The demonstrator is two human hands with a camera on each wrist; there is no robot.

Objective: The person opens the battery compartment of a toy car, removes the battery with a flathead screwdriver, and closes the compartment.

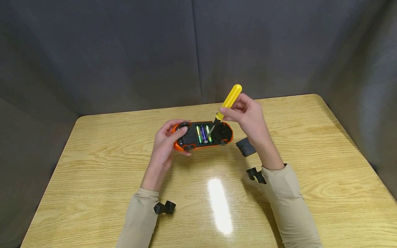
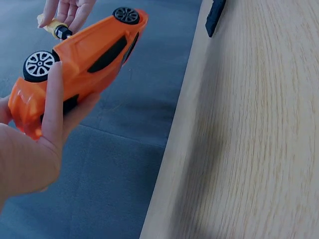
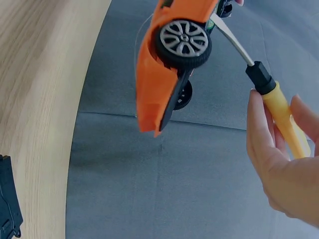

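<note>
An orange toy car is held with its black underside facing up, its rear or front end gripped by my left hand. Several batteries, green and purple, lie side by side in the open compartment of its underside. My right hand pinches a screwdriver by its yellow handle. The flat metal blade points down into the compartment at the rightmost battery; whether it touches is too small to tell. In the left wrist view, the car's side and wheels show, with fingers along the body.
A black battery cover lies on the wooden table beneath my right forearm. Grey fabric panels stand behind and at both sides. A black camera mount sits on each wrist, the left one hanging just above the tabletop.
</note>
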